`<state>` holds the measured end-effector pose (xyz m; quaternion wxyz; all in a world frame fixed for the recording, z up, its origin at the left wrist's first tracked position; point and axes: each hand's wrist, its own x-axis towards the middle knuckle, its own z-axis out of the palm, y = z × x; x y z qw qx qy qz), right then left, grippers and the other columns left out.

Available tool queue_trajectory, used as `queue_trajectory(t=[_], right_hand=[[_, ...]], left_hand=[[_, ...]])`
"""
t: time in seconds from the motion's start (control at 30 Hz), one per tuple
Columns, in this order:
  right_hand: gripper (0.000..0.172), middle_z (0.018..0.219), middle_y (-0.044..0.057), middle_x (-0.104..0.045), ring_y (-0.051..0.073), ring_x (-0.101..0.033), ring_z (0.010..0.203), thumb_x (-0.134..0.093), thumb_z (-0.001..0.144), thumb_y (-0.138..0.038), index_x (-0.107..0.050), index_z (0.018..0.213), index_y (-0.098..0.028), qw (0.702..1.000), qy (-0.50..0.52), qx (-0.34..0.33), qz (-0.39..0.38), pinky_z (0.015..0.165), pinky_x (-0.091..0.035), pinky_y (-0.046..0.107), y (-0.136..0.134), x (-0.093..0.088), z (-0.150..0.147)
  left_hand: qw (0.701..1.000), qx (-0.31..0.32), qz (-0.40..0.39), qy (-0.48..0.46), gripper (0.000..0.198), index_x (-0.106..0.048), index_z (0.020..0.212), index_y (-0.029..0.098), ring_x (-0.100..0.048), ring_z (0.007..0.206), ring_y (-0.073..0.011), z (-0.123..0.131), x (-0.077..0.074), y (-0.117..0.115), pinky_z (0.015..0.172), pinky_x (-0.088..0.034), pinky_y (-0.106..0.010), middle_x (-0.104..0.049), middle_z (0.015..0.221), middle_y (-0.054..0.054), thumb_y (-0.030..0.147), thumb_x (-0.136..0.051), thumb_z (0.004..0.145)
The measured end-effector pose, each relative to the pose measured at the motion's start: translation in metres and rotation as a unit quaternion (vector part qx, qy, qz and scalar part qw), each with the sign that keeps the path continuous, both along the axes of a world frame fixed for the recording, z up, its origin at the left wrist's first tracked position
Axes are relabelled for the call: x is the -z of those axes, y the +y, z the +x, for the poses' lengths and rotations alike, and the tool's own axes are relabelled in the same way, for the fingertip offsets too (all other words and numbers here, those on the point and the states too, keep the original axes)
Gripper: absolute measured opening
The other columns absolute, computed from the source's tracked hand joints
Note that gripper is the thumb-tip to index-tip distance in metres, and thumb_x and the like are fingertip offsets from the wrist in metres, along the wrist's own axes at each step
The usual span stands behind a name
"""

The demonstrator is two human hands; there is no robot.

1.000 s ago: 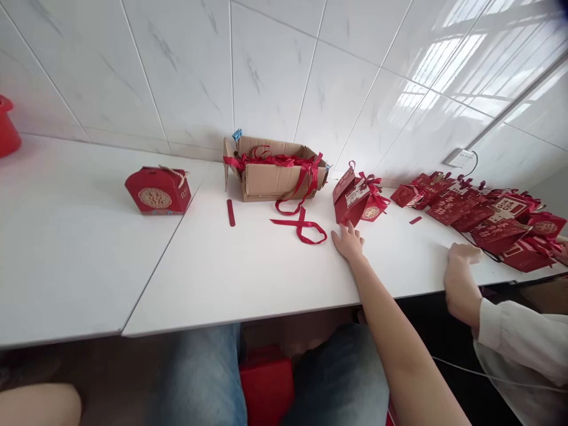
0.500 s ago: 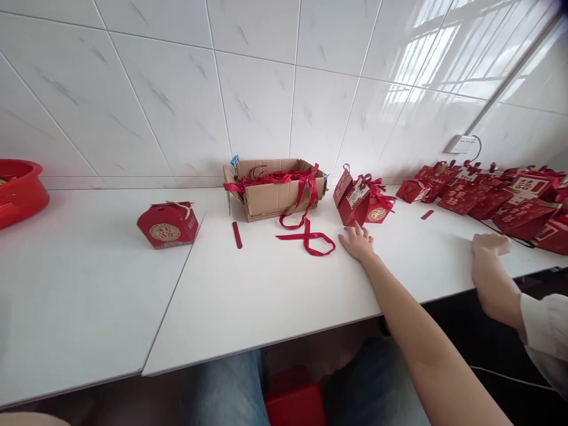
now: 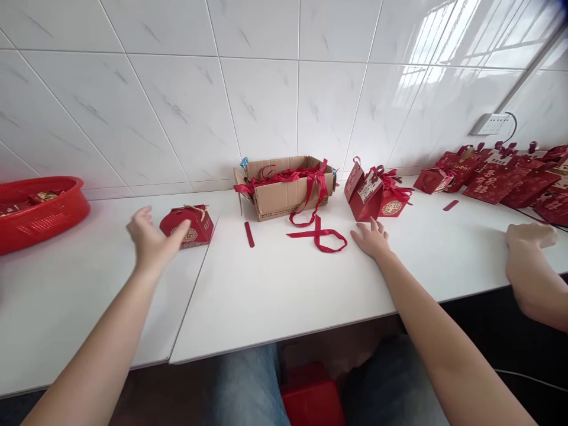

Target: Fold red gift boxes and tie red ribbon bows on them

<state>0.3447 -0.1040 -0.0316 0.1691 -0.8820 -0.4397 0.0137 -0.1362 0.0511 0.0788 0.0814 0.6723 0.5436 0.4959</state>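
My left hand is raised in front of a red gift box with a gold emblem and a twisted cord handle. Its thumb and fingers are apart, nothing is in them, and it hides the box's left part. My right hand rests on the table with fingers spread, just in front of a red gift box with a ribbon bow and an upright red box beside it. Left of that hand lies a looped red ribbon.
A cardboard box of red ribbons stands against the tiled wall. A red plastic basket is at the far left. Several red gift bags crowd the right. A co-worker's hand rests at the right edge. A red strip lies mid-table.
My left hand has come into view and reached up to the corded gift box. My right hand stays by the ribboned boxes. The view has turned slightly left.
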Motion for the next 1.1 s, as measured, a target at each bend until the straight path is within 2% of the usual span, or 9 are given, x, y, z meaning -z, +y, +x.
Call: queue_trajectory(t=[0.1, 0.17, 0.33, 0.47, 0.57, 0.67, 0.87, 1.03, 1.1], right_hand=[[0.048, 0.152, 0.013, -0.029, 0.033, -0.018, 0.142, -0.039, 0.09, -0.049, -0.057, 0.125, -0.022, 0.999, -0.01, -0.012, 0.035, 0.108, -0.026, 0.056, -0.002, 0.003, 0.001], [0.04, 0.146, 0.012, -0.038, 0.032, -0.025, 0.138, -0.038, 0.091, -0.043, -0.063, 0.115, -0.022, 0.995, -0.03, -0.021, 0.091, 0.105, -0.03, 0.054, -0.005, 0.004, 0.001], [0.031, 0.127, 0.011, -0.056, 0.028, -0.043, 0.121, -0.038, 0.092, -0.032, -0.066, 0.097, -0.021, 0.964, -0.091, -0.069, 0.241, 0.099, -0.039, 0.048, -0.01, -0.006, -0.02], [0.025, 0.124, 0.01, -0.057, 0.025, -0.047, 0.119, -0.043, 0.092, -0.028, -0.066, 0.098, -0.023, 0.944, -0.088, -0.236, 0.211, 0.103, -0.037, 0.046, 0.01, -0.025, -0.071], [0.028, 0.135, 0.011, -0.05, 0.03, -0.041, 0.127, -0.052, 0.088, -0.026, -0.062, 0.114, -0.022, 0.948, -0.04, -0.3, 0.097, 0.104, -0.036, 0.05, 0.038, -0.035, -0.11], [0.031, 0.124, 0.011, -0.058, 0.027, -0.054, 0.113, -0.061, 0.086, -0.029, -0.06, 0.115, -0.019, 0.949, -0.002, -0.314, 0.033, 0.096, -0.045, 0.048, 0.063, -0.039, -0.131], [0.026, 0.116, 0.008, -0.061, 0.021, -0.06, 0.104, -0.056, 0.091, -0.032, -0.06, 0.111, -0.016, 0.96, 0.07, -0.268, 0.045, 0.09, -0.051, 0.043, 0.076, -0.035, -0.129], [0.02, 0.097, 0.007, -0.067, 0.02, -0.062, 0.093, -0.041, 0.092, -0.027, -0.059, 0.092, -0.018, 0.947, 0.175, -0.225, 0.146, 0.082, -0.05, 0.038, 0.066, -0.046, -0.122], [0.019, 0.093, 0.005, -0.067, 0.017, -0.064, 0.088, -0.043, 0.09, -0.034, -0.056, 0.088, -0.02, 0.906, 0.293, -0.254, 0.167, 0.077, -0.051, 0.032, 0.06, -0.056, -0.124]], left_hand=[[0.992, -0.02, -0.12, -0.02, 0.117, -0.02, 0.139, 0.013, -0.016, 0.135, -0.0424, 0.02, 0.018, 0.018, 0.107, -0.024, -0.067, -0.018, 0.139, -0.02, 0.045, -0.089, 0.05], [0.99, -0.034, -0.127, -0.059, 0.121, -0.013, 0.139, 0.015, -0.014, 0.135, -0.0446, 0.029, 0.028, 0.026, 0.106, -0.021, -0.07, -0.01, 0.141, -0.021, 0.046, -0.089, 0.049], [0.978, -0.059, -0.059, -0.189, 0.119, -0.013, 0.137, 0.014, -0.031, 0.132, -0.036, 0.027, 0.046, 0.04, 0.111, -0.026, -0.061, -0.018, 0.141, -0.021, 0.039, -0.089, 0.049], [0.968, -0.034, -0.026, -0.247, 0.114, -0.017, 0.136, 0.01, -0.047, 0.122, -0.0265, 0.024, 0.04, 0.042, 0.108, -0.039, -0.05, -0.035, 0.136, -0.018, 0.03, -0.089, 0.05], [0.969, 0.038, 0.019, -0.244, 0.106, -0.022, 0.134, 0.016, -0.051, 0.118, -0.026, 0.032, 0.032, 0.029, 0.1, -0.046, -0.05, -0.038, 0.137, -0.016, 0.024, -0.086, 0.05], [0.959, 0.178, 0.004, -0.222, 0.099, -0.027, 0.131, 0.022, -0.052, 0.118, -0.0257, 0.048, 0.033, 0.007, 0.098, -0.049, -0.046, -0.042, 0.134, -0.013, 0.026, -0.085, 0.052], [0.894, 0.415, -0.099, -0.133, 0.071, -0.029, 0.12, 0.03, -0.056, 0.114, -0.0246, 0.085, 0.053, -0.036, 0.092, -0.052, -0.047, -0.049, 0.124, -0.009, 0.034, -0.076, 0.067], [0.878, 0.465, -0.114, -0.029, 0.068, -0.029, 0.129, 0.029, -0.046, 0.128, -0.0285, 0.096, 0.057, -0.045, 0.102, -0.045, -0.052, -0.042, 0.136, -0.013, 0.032, -0.07, 0.075], [0.898, 0.435, -0.067, 0.013, 0.065, -0.033, 0.132, 0.028, -0.038, 0.135, -0.03, 0.098, 0.055, -0.046, 0.109, -0.038, -0.053, -0.037, 0.142, -0.013, 0.032, -0.068, 0.077]])
